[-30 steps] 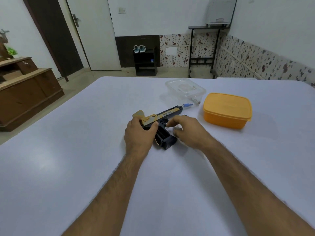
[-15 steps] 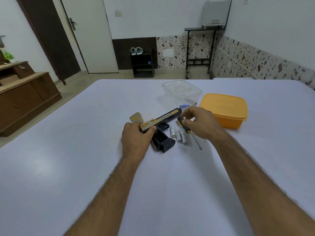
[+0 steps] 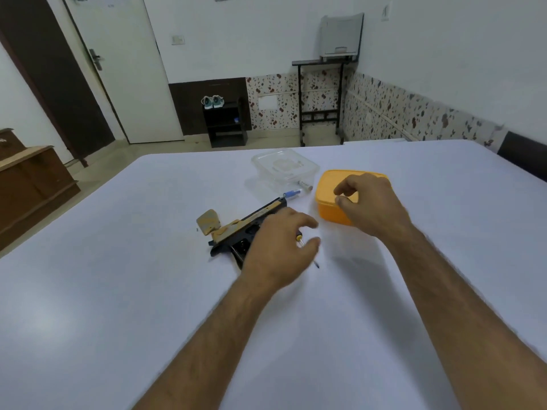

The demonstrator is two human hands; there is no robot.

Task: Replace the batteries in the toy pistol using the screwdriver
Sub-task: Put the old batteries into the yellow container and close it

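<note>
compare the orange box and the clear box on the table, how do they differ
The orange box is opaque and nearer; the clear box is see-through and farther back. The right hand hovers over the orange box; nothing is over the clear box. Both are rounded rectangular plastic containers resting on the white table.

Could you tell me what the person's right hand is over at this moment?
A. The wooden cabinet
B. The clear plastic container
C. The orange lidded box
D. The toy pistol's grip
C: the right hand is raised with loosely curled fingers over the orange lidded box, holding nothing, while the left hand is down by the toy pistol and the screwdriver.
</note>
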